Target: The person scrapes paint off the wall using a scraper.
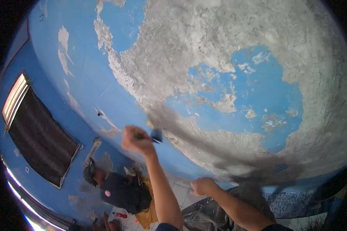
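A scraper (pixel 157 137) with a dark, flat blade is gripped in my left hand (pixel 138 141). Its blade lies at or close to the wall, by the border between blue paint (pixel 118 101) and bare, rough grey plaster (pixel 167 55); motion blur hides whether they touch. Lower and to the right, my right hand (pixel 203 186) is closed in a loose fist in front of the wall's foot, with nothing visible in it. An island of blue paint (pixel 248 89) with chipped patches remains amid the grey plaster.
Another person (pixel 124 190) in a dark shirt and cap is low at the left, one arm raised to the adjoining blue wall. A dark curtain (pixel 43 138) covers a window there. A red bottle (pixel 121 215) lies on the tiled floor (pixel 177 192). More people show at the bottom edge.
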`<state>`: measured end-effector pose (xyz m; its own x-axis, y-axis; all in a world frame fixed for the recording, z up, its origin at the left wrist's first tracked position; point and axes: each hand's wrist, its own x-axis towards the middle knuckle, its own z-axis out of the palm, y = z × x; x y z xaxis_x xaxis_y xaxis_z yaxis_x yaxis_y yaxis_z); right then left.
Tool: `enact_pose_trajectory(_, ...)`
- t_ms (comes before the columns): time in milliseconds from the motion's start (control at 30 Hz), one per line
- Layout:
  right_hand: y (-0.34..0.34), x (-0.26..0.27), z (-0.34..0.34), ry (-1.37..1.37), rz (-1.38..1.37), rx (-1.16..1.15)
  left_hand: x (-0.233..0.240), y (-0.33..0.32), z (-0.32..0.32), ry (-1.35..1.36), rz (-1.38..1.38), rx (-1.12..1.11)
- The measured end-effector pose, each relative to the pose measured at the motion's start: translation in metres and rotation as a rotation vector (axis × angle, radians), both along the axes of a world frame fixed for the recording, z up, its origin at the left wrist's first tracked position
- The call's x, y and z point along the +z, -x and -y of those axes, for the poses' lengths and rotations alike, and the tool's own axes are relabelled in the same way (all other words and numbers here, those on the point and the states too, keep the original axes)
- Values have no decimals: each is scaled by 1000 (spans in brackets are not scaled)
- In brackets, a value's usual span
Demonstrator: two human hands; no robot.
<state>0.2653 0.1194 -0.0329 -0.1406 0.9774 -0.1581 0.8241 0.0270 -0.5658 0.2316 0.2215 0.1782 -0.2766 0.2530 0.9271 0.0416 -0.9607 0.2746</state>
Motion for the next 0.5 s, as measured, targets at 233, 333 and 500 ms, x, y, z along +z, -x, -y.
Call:
enact_pose_trajectory(233,-5,-5,-4,1,-20,1,11,39,62,18,273,-502)
enact_pose_trajectory(333,-6,-21,-10,-93,-45,-10,6,42,46,216,261,-393)
enact_pose_trajectory(500,-12,1,-6,57,-1,-1,1,47,33,309,175,-126)
